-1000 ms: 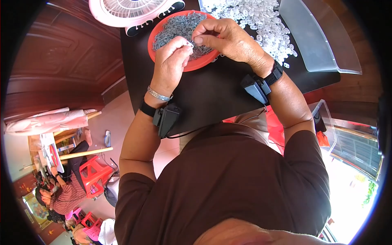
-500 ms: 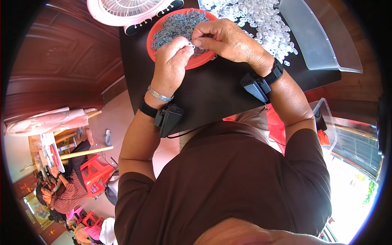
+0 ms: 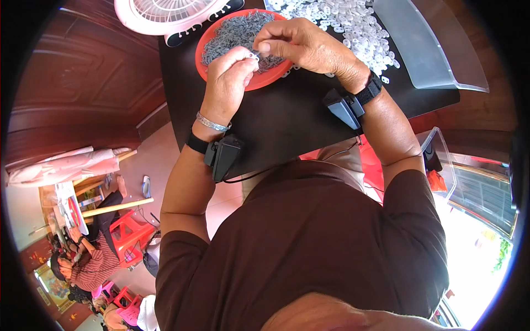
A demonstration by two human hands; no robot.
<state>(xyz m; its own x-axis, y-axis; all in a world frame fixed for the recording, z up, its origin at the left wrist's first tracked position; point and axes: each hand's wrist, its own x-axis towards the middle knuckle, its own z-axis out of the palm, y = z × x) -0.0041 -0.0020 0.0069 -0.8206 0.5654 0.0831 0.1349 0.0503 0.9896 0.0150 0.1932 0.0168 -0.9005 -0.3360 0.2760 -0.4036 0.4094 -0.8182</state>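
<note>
Over a red round tray (image 3: pixel 265 80) heaped with small grey parts (image 3: pixel 237 30), my left hand (image 3: pixel 227 83) and my right hand (image 3: pixel 303 47) meet fingertip to fingertip. Between them they pinch a small white ring (image 3: pixel 255 55). The tray sits on a black table (image 3: pixel 281 118). A heap of white rings (image 3: pixel 342 19) lies on the table just behind my right hand. Both wrists carry black strapped devices, and the left also wears a silver bracelet.
A pink fan (image 3: pixel 165 12) stands behind the tray at the table's far left. A clear plastic sheet (image 3: pixel 425 49) lies at the far right. Below left, a person in a striped top (image 3: pixel 91 265) sits by red stools (image 3: pixel 130 229).
The hands stay pinched together over the tray; only small finger movements show. The view has shifted slightly.
</note>
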